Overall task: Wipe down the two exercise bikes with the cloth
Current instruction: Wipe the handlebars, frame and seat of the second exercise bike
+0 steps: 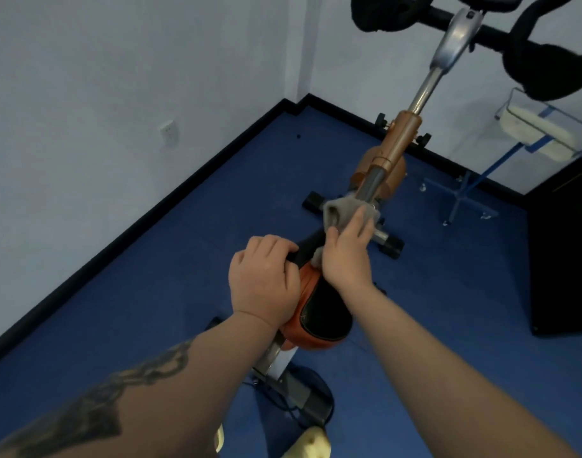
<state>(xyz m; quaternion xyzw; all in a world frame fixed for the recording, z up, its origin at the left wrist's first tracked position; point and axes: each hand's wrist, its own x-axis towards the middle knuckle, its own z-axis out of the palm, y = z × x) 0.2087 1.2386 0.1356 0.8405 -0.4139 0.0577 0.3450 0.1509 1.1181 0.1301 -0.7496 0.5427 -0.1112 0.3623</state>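
An orange exercise bike stands on the blue floor below me. Its black and orange saddle is in the middle of the view. My left hand grips the saddle's left side with curled fingers. My right hand presses a grey cloth down on the saddle's narrow front end, fingers fairly straight on top of the cloth. The bike's silver stem rises to black handlebars at the top right. Only one bike is in view.
White walls with a black skirting board meet in a corner behind the bike. A wall socket sits on the left wall. A clear stand with blue legs stands at the right. A dark cabinet fills the right edge.
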